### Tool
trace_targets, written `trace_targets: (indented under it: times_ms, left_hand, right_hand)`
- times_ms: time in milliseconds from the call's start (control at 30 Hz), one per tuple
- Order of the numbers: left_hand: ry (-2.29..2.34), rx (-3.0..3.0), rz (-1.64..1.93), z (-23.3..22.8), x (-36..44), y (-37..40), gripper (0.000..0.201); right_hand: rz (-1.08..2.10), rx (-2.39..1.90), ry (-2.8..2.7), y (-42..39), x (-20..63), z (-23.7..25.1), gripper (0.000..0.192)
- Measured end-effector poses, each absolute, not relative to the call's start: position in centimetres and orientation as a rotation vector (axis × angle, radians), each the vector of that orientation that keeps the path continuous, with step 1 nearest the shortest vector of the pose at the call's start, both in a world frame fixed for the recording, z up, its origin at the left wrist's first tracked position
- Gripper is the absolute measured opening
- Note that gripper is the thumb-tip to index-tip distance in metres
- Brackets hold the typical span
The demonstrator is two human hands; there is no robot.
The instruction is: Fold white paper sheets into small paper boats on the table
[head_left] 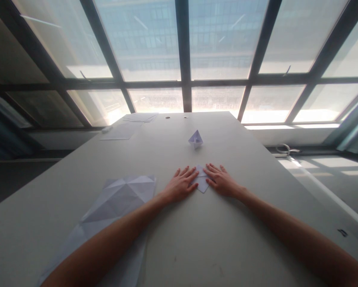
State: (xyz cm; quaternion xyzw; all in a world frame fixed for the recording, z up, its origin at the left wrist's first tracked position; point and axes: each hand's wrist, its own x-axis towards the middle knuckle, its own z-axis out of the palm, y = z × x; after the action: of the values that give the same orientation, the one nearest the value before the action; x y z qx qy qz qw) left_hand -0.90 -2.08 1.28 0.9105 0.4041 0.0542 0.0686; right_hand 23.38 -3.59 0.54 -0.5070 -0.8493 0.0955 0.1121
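A small folded piece of white paper (202,185) lies flat on the white table, its pointed end towards me. My left hand (181,184) rests palm down over its left side, fingers stretched out. From the right, my right hand (222,180) lies flat on the other side of it, fingers spread. Both hands hide the paper's outer edges. Beyond them stands a small folded paper boat (196,139). Beneath my left forearm is a large creased sheet of paper (121,199), partly covered by the arm.
The white table (244,239) stretches away to a wall of windows (155,40). Flat sheets of paper (121,130) lie at its far left. Two round holes sit near the far edge. Outside the right edge, a white cable (283,149) lies by the window sill.
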Motion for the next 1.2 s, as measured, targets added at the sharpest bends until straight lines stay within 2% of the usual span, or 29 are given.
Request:
trace_targets:
  times_ms: [400, 700, 967, 1200]
  left_hand:
    - [1.228, 2.72, 0.184, 1.42, -0.83, -2.03, 0.066]
    - [1.211, 2.712, 0.21, 1.56, -0.87, -1.99, 0.068]
    - [1.251, 2.739, 0.216, 1.34, -0.79, -2.07, 0.056]
    - [1.257, 2.788, 0.4, 1.68, -0.67, -2.53, 0.049]
  right_hand:
    - [0.294, -1.352, -2.512, -3.66, 23.48, 0.73, 0.056]
    - [0.315, -1.244, -2.544, -3.88, 23.76, 1.35, 0.074]
    - [0.271, -1.269, -2.531, -3.76, 23.62, 0.99, 0.056]
    - [0.256, -1.228, -2.49, -3.72, 23.55, 0.89, 0.044]
